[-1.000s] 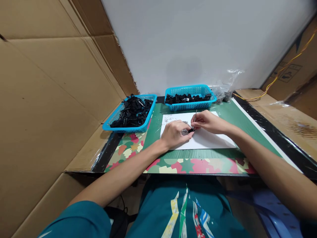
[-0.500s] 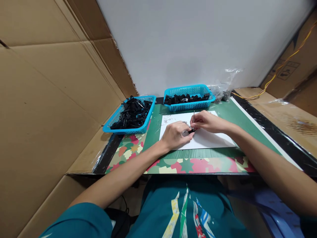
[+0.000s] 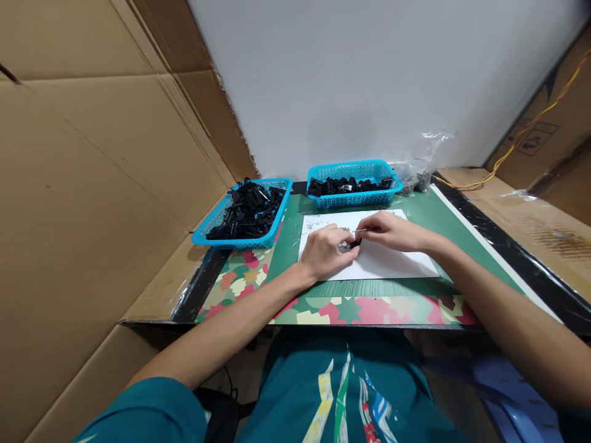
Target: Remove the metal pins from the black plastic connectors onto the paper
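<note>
Head view: my left hand [image 3: 325, 249] pinches a small black part [image 3: 356, 243] over the white sheet [image 3: 392, 266]; my right hand [image 3: 388, 232] pinches a thin rod [image 3: 360, 231] beside it.

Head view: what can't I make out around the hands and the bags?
All in the head view:
Black part: mostly covered by the left hand.
Thin tool: too fine; its gripped end is hidden by the right hand.
Small pieces on the white sheet: too small to identify.
Clear bags: contents too small, blurred by plastic.
</note>
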Available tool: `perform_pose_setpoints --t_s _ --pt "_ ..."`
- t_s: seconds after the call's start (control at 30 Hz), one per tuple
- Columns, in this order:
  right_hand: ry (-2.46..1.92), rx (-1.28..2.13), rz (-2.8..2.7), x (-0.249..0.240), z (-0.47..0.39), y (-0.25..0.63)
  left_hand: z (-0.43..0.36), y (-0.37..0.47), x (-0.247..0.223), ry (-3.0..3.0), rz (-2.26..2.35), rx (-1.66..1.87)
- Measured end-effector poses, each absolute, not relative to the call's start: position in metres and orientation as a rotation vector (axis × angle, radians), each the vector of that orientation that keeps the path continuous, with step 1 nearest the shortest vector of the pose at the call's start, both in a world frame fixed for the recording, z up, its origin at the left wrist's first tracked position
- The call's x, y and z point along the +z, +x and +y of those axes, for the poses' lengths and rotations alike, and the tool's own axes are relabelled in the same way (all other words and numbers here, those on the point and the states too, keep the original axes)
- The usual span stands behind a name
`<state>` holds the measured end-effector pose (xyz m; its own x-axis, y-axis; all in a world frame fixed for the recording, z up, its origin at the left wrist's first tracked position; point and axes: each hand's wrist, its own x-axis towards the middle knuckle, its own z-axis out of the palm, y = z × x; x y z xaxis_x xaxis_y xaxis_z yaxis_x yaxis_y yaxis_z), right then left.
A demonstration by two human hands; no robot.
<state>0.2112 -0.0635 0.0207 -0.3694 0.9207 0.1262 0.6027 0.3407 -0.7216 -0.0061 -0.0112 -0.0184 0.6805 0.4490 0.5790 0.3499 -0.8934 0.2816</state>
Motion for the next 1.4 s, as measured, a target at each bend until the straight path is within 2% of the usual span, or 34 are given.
perform_pose_setpoints --t_s 1.03,1.4 --pt "-1.388 0.745 -2.142 0.019 -0.066 0.213 -0.011 -0.006 -0.021 2.759 0.599 1.010" --pt "-1.384 0.703 -2.005 0.020 -0.064 0.217 -0.009 -0.006 -0.023 2.754 0.562 1.030"
